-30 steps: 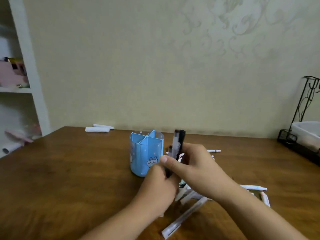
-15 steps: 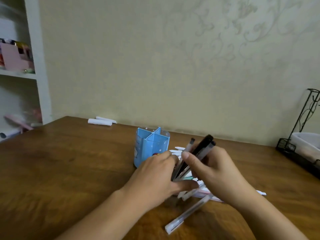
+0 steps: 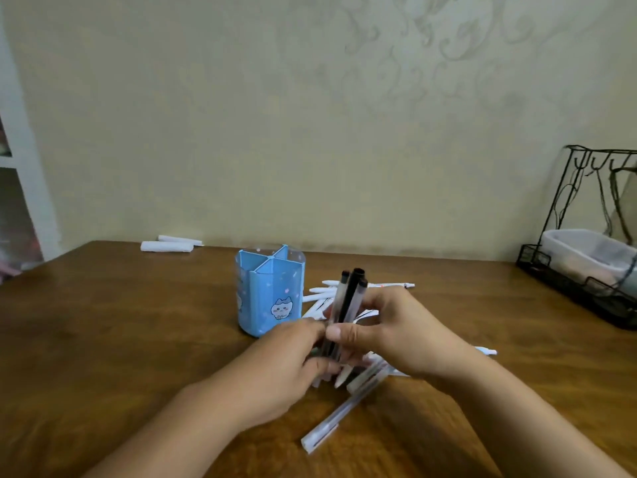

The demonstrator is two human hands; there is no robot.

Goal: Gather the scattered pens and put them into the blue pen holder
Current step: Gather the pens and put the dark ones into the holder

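Note:
The blue pen holder (image 3: 269,291), divided into compartments and printed with a cartoon face, stands upright on the wooden table with nothing sticking out of it. Just right of it I hold a small bundle of pens (image 3: 347,300) nearly upright, caps up. My left hand (image 3: 287,365) grips the bundle low down and my right hand (image 3: 393,331) pinches it from the right. More white and clear pens (image 3: 325,422) lie scattered under and behind my hands, some hidden by them.
Two white rolls (image 3: 167,246) lie at the table's far left edge by the wall. A black wire rack (image 3: 586,270) with a white tub stands at the far right. White shelving (image 3: 20,201) is on the left.
The bundle of pens has swung from tilted right to nearly upright, and both hands have closed in around it. The view has also shifted.

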